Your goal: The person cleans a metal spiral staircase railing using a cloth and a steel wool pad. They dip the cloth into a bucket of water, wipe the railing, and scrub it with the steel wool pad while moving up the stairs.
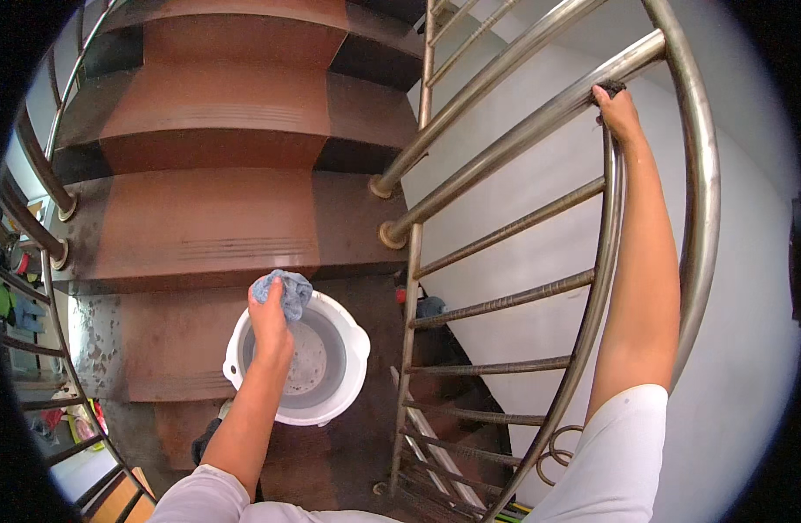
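Observation:
A crumpled blue cloth [294,287] is gripped in my left hand [270,320], above the far rim of a white plastic basin [356,356]. Greyish water with dark specks shows inside the basin, which stands on a stair tread. My right hand [619,114] reaches out to the upper right and presses a dark scouring pad [610,88] against a thick metal post [551,127] of the stair railing. The fingers of that hand are partly hidden behind the pad and the metal.
Reddish-brown stairs [211,209] with darker sides rise ahead. The metal railing [410,314] on the right has several thin crossbars, with a white wall [498,216] behind it. Another railing [54,281] runs down the left. Wet patches [96,340] mark the tread left of the basin.

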{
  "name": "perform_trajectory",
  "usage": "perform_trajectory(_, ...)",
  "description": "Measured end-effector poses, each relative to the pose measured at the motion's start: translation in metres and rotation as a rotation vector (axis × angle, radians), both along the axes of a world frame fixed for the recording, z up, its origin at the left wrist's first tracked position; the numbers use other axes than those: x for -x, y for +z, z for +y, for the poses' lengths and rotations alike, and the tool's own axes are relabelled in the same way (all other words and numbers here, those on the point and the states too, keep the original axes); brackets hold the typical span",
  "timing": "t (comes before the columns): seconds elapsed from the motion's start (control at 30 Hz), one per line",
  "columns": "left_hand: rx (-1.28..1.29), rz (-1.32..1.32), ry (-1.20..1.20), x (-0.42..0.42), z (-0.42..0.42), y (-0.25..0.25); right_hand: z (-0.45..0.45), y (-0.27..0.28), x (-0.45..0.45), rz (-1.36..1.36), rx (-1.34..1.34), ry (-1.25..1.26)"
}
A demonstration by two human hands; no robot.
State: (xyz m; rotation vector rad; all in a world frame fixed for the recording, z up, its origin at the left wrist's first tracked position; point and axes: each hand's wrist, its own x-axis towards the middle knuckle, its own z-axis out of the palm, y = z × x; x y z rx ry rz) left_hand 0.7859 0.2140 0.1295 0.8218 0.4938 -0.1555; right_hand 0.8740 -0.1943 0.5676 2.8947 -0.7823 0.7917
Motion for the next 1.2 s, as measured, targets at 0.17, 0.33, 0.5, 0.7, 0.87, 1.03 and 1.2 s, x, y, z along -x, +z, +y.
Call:
perform_trajectory(0.17,0.029,0.017,-0.006,0.02,-0.001,-0.005,0.007,-0.014,0.028,0.047,0.135,-0.225)
perform_trajectory(0.33,0.05,0.044,0.008,0.038,0.001,0.01,0.049,-0.056,0.096,-0.026,0.171,-0.254)
perform_trajectory(0.5,0.02,0.023,-0.028,0.061,0.004,0.021,0.062,-0.097,0.169,-0.043,0.032,-0.259)
perform_trajectory(0.7,0.025,-0.031,-0.076,0.093,0.001,0.007,0.109,-0.138,0.239,-0.058,0.03,-0.308)
perform_trajectory(0.87,0.01,-0.046,-0.138,0.115,-0.007,0.002,0.128,-0.172,0.299,-0.035,0.022,-0.358)
perform_trajectory(1.03,0.004,-0.059,-0.137,0.111,-0.003,0.007,0.145,-0.201,0.348,-0.064,0.044,-0.428)
perform_trajectory(1.2,0.017,-0.042,-0.09,0.099,0.002,0.019,0.14,-0.18,0.33,0.057,0.069,-0.381)
